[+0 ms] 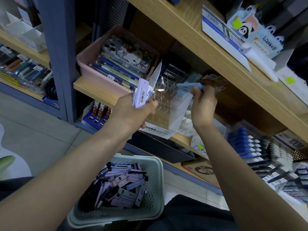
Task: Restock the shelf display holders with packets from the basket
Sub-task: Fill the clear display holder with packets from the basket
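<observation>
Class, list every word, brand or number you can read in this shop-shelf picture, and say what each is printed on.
"MONO graph MG": white base of the clear display holder.
"100": box at the far right edge.
Too small: barcode label on the lilac packet in the left hand.
Blurred: print on the panda packets and the blue packet in the right hand.

Basket (155,189) w/ packets (123,185) sat below shelf (93,88), prob. on floor (41,130); display holder (164,99) stood on shelf, tray (86,61) just left of it.
</observation>
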Available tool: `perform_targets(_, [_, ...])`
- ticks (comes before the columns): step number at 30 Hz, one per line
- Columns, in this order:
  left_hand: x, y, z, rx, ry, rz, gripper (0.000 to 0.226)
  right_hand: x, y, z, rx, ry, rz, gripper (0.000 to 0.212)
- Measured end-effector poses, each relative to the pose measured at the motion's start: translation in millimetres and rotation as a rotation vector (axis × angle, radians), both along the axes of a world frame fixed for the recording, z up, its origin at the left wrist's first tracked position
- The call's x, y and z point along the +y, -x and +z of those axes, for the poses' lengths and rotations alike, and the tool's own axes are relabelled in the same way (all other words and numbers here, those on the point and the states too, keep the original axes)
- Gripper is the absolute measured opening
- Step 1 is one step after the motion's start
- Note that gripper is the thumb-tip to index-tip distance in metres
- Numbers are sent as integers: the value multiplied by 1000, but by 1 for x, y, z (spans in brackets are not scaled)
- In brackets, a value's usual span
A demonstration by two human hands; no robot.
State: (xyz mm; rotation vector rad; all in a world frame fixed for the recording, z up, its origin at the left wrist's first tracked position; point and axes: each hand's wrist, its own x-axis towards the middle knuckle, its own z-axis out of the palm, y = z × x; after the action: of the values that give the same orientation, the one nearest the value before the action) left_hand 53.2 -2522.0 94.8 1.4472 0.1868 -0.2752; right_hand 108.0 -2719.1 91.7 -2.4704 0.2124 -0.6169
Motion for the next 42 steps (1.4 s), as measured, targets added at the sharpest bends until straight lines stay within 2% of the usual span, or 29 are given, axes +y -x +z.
perform_targets(3, [-3, 0, -1, -2, 8, -12, 9, -2, -4, 4, -6, -23, -10, 24])
perform_targets(11, [-7, -2, -4, -8, -1, -41, 11, -12, -16, 0, 79, 115, -4, 27])
perform_targets(14, [-8, -2, -6, 0, -2, -77, 5, -13, -21, -5, 43, 154, -52, 29])
perform_targets(20, [-11, -1, -7, 31, 4, -127, 16, -12, -26, -5, 118, 93, -164, 27])
perform_targets(22, [-11, -1, -7, 37, -5, -144, 12, -11, -24, -6, 122, 195, -194, 32])
perform_targets(24, [-10, -3, -9, 45, -36, -183, 8, -3, -11, -5, 14, 265, -133, 28])
perform_targets(26, [-9, -3, -12, 52, -97, -268, 6, 13, 13, 0, -22, 142, 77, 13])
perform_targets(29, [-8, 1, -16, 53, -184, -429, 7, 35, 49, 3, 199, -41, 431, 15])
perform_targets(31, [-9, 4, -16, 44, -237, -502, 11, 40, 64, 2, 329, -136, 565, 12])
perform_targets(35, [-11, 10, -11, 44, -238, -529, 15, 40, 73, 10, 392, -398, 539, 4])
perform_targets(39, [-9, 8, -3, 37, -102, -344, 10, 32, 78, 21, 335, -794, 410, 10])
perform_targets(42, [-10, 8, 2, 1, -47, -210, 9, 23, 82, 24, 341, -875, 347, 6])
